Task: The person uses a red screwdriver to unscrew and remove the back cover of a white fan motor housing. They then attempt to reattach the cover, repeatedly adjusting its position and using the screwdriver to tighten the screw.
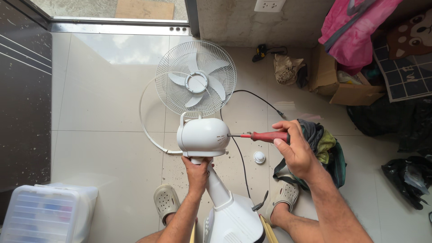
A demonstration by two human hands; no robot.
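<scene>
Translucent plastic marks the near left corner of the tiled floor (108,103), where a lidded storage box (42,213) sits beside a dark wall panel. Right of it, near the middle of the floor, a white pedestal fan (202,135) leans forward with its wire grille (195,78) tipped toward the far edge and a loose white guard ring (146,121) curving off its left side. The left hand (196,171) is clamped around the fan's neck just under the rounded motor housing, fingers wrapped tight, bracing it upright between 2 feet in pale clogs. From the right side of the housing runs a red-handled screwdriver (263,136), its tip pressed into the casing; the right hand (294,150) is closed firmly on the handle, thumb lying along it. The step in hand looks like working a screw in the motor housing, likely the 1 that holds the rear cover. The next move, as I judge it, calls for steady inward pressure and a straight shaft so the tip stays seated while the neck is held from twisting. A small white knob (259,157) lies on the tiles just below the shaft, and a black cord (252,96) trails toward the far right, where a cardboard box (346,90) and pink cloth (355,31) are heaped.
</scene>
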